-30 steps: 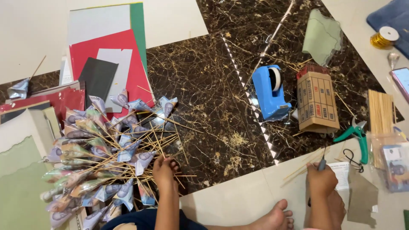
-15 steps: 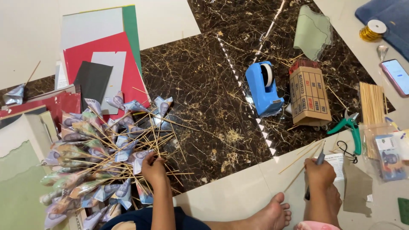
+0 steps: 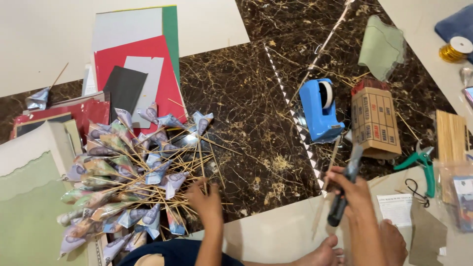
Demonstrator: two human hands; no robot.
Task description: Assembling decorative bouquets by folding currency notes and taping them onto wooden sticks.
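Head view, left to right. Stack of red, grey, white and green paper sheets [image 3: 133,64] at 11 o'clock of the pile. Pile of thin wooden skewers tipped with folded-banknote cones [image 3: 128,182] on the dark marble floor [image 3: 246,113], cones fanned toward 9 o'clock, bare stick ends converging toward 3 o'clock. Left hand [image 3: 204,199] resting on those stick ends at the pile's 3 o'clock edge, fingers spread and curled loosely over the sticks; no single skewer clearly pinched, so grip there: cannot tell if closed on one. Best practice here: single out one stick by its bare end, lift along its axis, avoid dragging neighbours or crushing cones.

Blue tape dispenser [image 3: 320,111] at 1 o'clock of the left hand, well apart. Right hand [image 3: 352,189] closed tight round a dark-handled cutter [image 3: 345,189], blade end pointing to 12 o'clock, alongside a long bare wooden skewer [image 3: 325,189] running 12 to 6 just beside the fist. Worth keeping the blade angled away from the bare foot [image 3: 322,253] directly at 6 o'clock.

Brown cardboard box [image 3: 374,120] at 1 o'clock of the right hand, near. Green-handled pliers [image 3: 423,165] at 3 o'clock. Bundle of plain wooden sticks [image 3: 451,135] further right.
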